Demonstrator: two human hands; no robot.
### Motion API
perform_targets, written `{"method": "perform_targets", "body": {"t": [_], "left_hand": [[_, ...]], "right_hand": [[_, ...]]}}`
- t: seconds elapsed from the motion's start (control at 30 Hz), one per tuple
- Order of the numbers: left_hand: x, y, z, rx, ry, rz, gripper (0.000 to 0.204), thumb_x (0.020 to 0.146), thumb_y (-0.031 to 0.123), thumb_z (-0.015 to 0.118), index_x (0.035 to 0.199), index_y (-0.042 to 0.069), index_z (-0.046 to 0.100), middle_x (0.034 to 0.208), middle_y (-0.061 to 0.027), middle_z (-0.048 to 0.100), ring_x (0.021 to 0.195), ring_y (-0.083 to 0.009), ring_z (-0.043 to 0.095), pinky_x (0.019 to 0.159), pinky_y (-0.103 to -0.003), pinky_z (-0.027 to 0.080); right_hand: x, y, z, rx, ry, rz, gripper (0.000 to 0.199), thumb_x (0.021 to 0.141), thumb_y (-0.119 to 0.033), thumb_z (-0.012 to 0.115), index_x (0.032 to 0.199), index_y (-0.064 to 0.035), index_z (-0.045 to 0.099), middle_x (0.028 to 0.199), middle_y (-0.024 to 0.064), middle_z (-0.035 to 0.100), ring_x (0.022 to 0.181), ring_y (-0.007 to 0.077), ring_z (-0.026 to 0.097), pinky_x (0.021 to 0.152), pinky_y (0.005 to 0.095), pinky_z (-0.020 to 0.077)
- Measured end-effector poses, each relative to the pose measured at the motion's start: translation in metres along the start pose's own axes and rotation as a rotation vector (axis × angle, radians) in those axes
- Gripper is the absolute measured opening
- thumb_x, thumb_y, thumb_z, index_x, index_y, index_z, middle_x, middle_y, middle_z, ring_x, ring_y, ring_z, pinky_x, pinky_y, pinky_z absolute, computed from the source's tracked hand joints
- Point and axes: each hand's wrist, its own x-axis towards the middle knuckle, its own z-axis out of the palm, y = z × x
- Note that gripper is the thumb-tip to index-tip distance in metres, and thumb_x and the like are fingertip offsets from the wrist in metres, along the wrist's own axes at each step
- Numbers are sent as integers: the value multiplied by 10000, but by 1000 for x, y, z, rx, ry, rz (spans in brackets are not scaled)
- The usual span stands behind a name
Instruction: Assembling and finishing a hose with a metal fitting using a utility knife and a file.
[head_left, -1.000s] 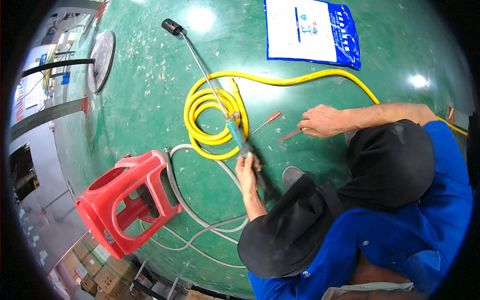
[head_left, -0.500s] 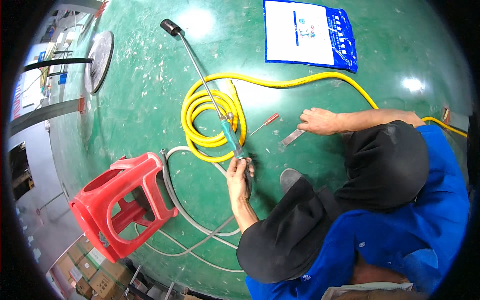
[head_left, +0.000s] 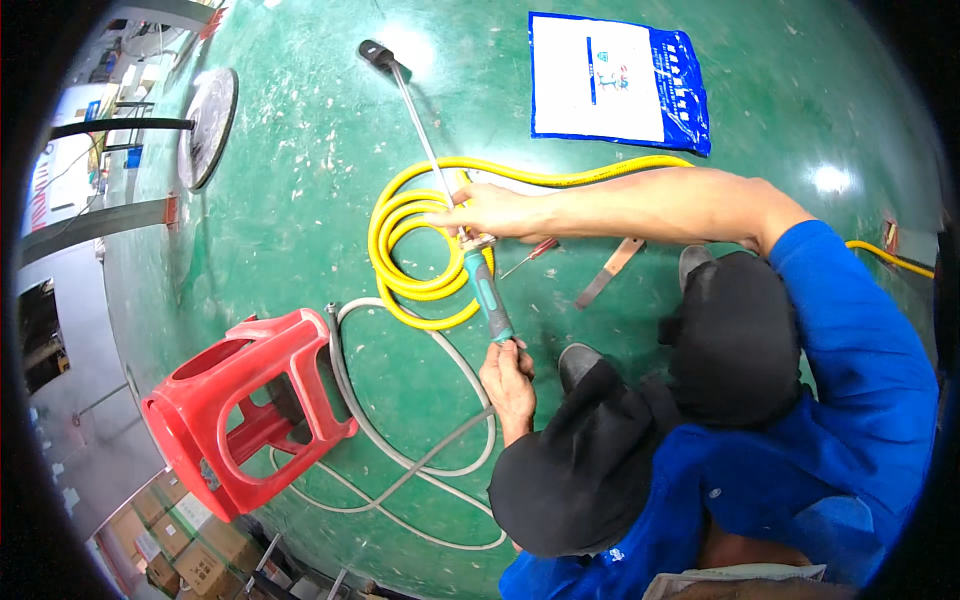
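A gas torch (head_left: 487, 295) with a green handle slants across the floor ahead of me. Its thin metal tube ends in a black burner head (head_left: 377, 55). My left hand (head_left: 510, 385) grips the lower end of the handle, closed around it. My right hand (head_left: 492, 212) is at the tube just above the valve, thumb and fingers apart on either side of it; whether they touch it is hard to see. Under the torch lies a coiled yellow hose (head_left: 390, 262). A red-handled screwdriver (head_left: 541, 250) and a flat scraper-like tool (head_left: 612, 271) lie below my right forearm.
A red plastic stool (head_left: 240, 400) lies tipped over at left, beside a looped grey hose (head_left: 385, 445). A blue and white bag (head_left: 605, 80) lies at the far side. A round metal base (head_left: 210, 130) and cardboard boxes (head_left: 195, 545) are further left.
My right hand has left the flat tool and swung left to the torch's tube. My left hand and the torch have shifted slightly right.
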Motion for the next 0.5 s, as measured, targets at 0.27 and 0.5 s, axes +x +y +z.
{"method": "perform_targets", "body": {"t": [0.27,0.5], "left_hand": [[3,5,20,453,50,232,236,862,175,722,848,5,560,594,-11,488,557,-88,432,511,-279,365],[6,22,27,354,-41,293,228,904,186,700,822,48,539,606,32,495,526,-59,404,493,-245,336]], "right_hand": [[1,-20,11,323,413,-60,387,1037,-365,397,1001,1,515,670,66,541,480,166,571,453,330,460],[-15,-49,0,52,489,-277,420,1032,-343,363,855,6,516,563,102,566,465,240,627,572,379,533]]}}
